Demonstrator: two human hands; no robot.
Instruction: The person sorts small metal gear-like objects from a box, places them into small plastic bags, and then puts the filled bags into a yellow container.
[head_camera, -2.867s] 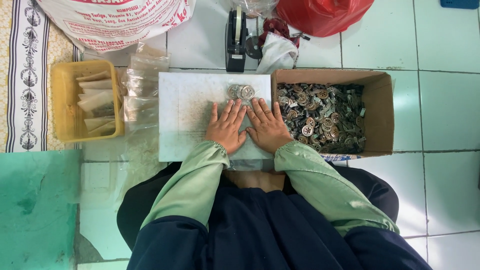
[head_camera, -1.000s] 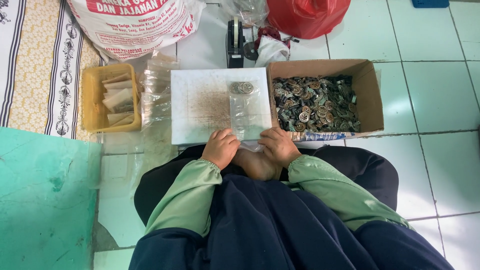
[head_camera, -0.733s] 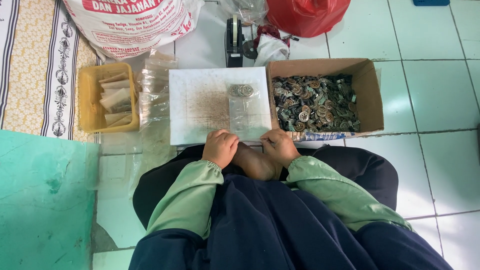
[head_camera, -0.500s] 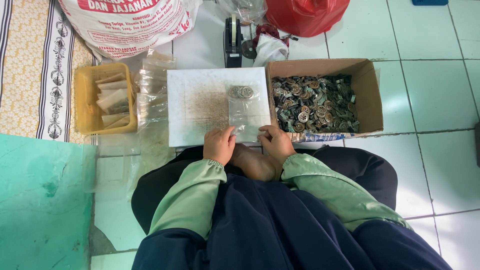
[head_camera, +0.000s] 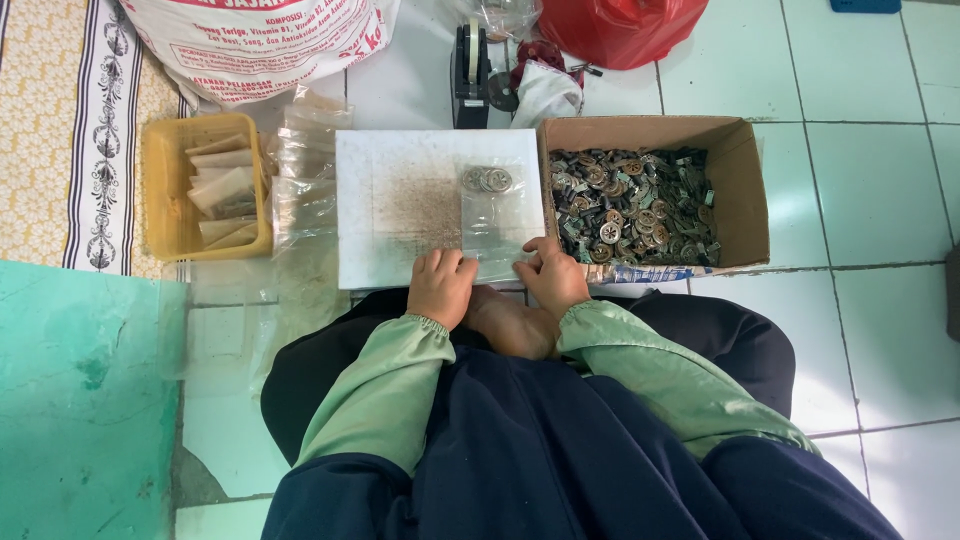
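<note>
Yellow basket of folded papers far left, white board centre, left hand curled and right hand both pinching near edge of clear bag holding metal discs, cardboard box of parts right.

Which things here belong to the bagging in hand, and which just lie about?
In hand: left hand, right hand, clear plastic bag, round metal pieces, white board, cardboard box.
Lying about: yellow basket, tape dispenser, red bag, printed sack.
</note>
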